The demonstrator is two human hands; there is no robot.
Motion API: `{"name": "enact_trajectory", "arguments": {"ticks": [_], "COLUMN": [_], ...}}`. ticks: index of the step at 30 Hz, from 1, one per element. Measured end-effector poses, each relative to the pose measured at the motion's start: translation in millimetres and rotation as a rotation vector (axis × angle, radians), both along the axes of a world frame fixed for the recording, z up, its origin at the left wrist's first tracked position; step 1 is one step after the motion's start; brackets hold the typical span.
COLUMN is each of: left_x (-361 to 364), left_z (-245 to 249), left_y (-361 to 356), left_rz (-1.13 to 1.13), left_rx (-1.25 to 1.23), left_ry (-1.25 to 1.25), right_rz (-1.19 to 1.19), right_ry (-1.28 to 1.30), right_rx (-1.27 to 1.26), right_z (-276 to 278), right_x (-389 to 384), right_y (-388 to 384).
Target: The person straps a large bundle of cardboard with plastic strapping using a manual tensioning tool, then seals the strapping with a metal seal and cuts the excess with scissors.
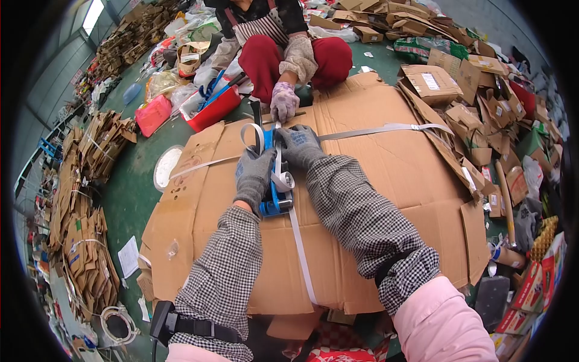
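Note:
A large flattened-cardboard bale [386, 175] lies in front of me, bound by a white plastic strap [301, 253] running lengthwise and others across. On top of it sits a blue strapping tensioner [274, 202] with the strap curling through it. My left hand [253, 174], in a grey glove, is closed around the tool's left side. My right hand [301, 146], also gloved, has its fingers bent against the strap at the tool's upper end; its fingertips are partly hidden. Just beyond, a co-worker's gloved hand [284, 102] touches the same strap end.
A co-worker crouches across the bale, other hand near a red tray [218, 108] of tools. Loose boxes [431, 84] pile up at right, and stacked bundled cardboard [90, 259] stands at left. A white strap roll [166, 168] lies beside the bale on the green floor [129, 175].

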State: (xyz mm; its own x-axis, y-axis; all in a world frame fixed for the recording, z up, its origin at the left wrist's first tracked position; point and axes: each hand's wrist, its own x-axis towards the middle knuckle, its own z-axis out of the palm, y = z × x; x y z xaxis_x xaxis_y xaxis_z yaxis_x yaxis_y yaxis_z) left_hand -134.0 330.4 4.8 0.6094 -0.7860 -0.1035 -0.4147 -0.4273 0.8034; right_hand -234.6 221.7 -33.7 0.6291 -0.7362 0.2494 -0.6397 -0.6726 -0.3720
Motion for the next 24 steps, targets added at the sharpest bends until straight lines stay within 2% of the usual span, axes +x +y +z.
{"name": "enact_trajectory", "arguments": {"ticks": [17,24], "left_x": [-2,-9], "left_z": [1,13], "left_y": [0,4], "left_rz": [-0.002,0.014], "left_rx": [-0.031,-0.031], "left_ry": [0.076,0.029], "right_rz": [-0.006,0.0], "right_ry": [0.033,0.025], "right_rx": [0.064,0.061], "right_z": [7,8], "right_x": [-2,-2], "right_y": [2,2]}}
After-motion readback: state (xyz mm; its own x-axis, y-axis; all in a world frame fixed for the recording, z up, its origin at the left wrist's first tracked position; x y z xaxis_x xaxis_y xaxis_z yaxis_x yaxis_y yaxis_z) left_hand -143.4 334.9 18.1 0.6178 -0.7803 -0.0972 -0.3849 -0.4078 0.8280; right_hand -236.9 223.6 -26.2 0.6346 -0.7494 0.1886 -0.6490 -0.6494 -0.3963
